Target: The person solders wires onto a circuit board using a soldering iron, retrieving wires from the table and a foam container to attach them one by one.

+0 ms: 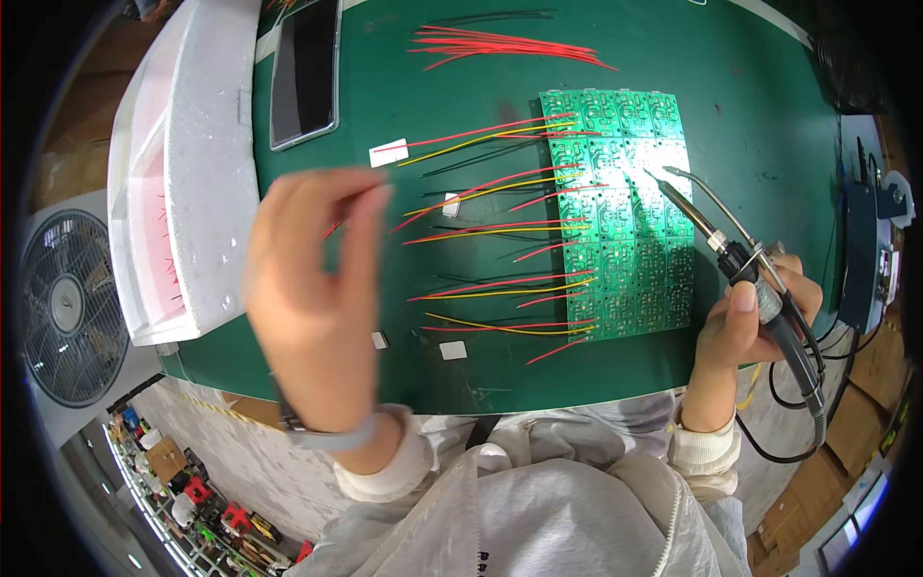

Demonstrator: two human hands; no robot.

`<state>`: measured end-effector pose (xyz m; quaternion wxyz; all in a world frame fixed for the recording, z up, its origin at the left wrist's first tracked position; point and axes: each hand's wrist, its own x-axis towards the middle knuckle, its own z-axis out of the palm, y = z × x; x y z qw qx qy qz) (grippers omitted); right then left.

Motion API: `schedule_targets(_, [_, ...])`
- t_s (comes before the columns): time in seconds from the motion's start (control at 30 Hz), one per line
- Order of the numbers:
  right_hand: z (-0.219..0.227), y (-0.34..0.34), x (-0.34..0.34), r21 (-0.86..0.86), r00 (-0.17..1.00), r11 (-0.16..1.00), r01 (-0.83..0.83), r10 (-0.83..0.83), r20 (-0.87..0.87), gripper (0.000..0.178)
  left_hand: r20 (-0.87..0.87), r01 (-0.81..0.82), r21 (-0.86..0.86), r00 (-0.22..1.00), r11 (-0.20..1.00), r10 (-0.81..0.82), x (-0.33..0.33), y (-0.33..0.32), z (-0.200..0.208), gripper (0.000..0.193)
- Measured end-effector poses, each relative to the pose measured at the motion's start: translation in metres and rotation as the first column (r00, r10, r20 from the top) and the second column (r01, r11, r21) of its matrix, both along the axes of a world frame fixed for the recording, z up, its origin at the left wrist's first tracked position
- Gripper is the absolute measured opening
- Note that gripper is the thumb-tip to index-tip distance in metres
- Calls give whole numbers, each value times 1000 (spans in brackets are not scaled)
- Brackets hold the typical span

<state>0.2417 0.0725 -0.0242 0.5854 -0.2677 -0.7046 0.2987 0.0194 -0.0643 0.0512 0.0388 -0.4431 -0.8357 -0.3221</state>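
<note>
In my right hand (755, 313) is a soldering iron (735, 258), with a thin curved metal tube (721, 204) fixed alongside. Its tip points at a green panel of circuit boards (625, 221), just over the bright glare there. Red, yellow and black wires (500, 231) run leftward from the panel's left edge in several groups. Left of these wires, my left hand (317, 260) is raised over the mat and smeared by motion. A short bit of red wire (333, 229) shows by its fingers; whether they grip it cannot be told.
Loose red wires (510, 46) lie in a bundle at the far side of the green mat (750, 106). A dark-screened device (306, 72) and a white foam box (212, 163) stand left, beside a fan (67, 303). The iron's cable (769, 457) hangs at the right.
</note>
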Motion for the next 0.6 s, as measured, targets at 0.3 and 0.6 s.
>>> schedule_targets(0.3, [5,-3,-6,64,999,997,-47,48,-10,35,-5,-188,-126,982,974,189,-43,-31,-50,9])
schedule_targets(0.6, [4,1,-2,115,999,992,-51,50,12,34,-9,-210,-161,977,964,212,-41,-42,-40,8])
